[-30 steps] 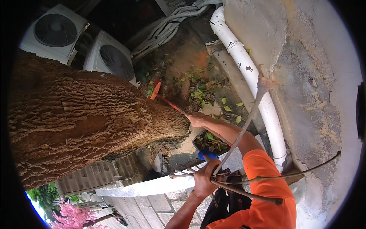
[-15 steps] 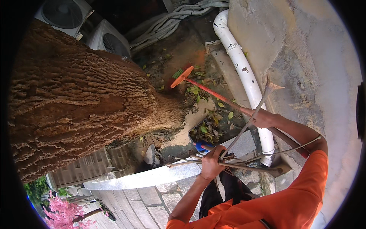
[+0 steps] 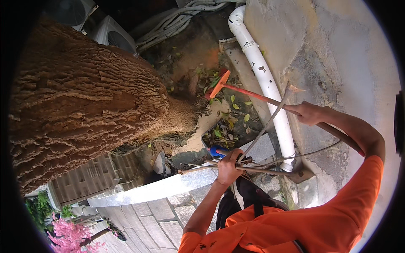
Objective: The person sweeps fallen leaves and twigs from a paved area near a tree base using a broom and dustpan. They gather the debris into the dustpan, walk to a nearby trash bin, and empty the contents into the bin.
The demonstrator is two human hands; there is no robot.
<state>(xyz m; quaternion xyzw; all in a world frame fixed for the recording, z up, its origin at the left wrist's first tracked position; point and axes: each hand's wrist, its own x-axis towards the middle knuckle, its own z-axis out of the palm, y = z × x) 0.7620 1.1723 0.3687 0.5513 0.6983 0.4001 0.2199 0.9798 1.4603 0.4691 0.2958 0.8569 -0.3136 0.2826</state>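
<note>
A broom reaches between tree trunk and white pipe.
The right hand grips its handle, crossing the pipe's edge; the left hand clasps branches. Leafy ground separates broom and trunk.

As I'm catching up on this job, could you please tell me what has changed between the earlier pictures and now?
The right hand has moved rightward toward the wall, drawing the broom with it, so its orange head sits farther from the tree trunk. Nothing was visibly taken up or let go. The left hand still grips the branches.
</note>
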